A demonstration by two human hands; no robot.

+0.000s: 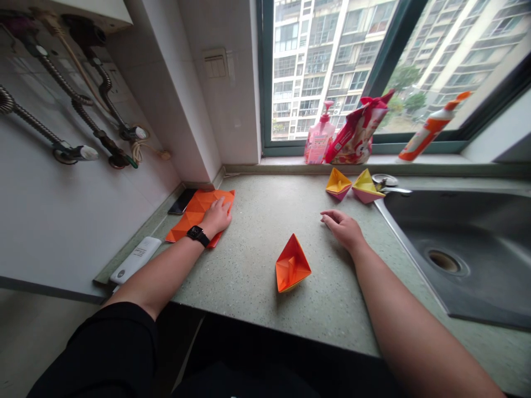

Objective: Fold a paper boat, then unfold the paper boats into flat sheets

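Note:
My left hand, a black watch on its wrist, lies spread on a creased sheet of orange paper at the left of the counter. My right hand is above the counter on the right with fingers loosely stretched out and nothing in them. Between my arms, nearer to me, stands an orange paper boat with a yellowish underside. Beyond my right hand are a yellow-orange paper boat with a purple base and a yellow paper boat with a pink base, side by side.
A steel sink is set into the counter on the right. A phone and a white power bank lie along the left wall. The sill holds a pink pump bottle, a red pouch and an orange-white bottle.

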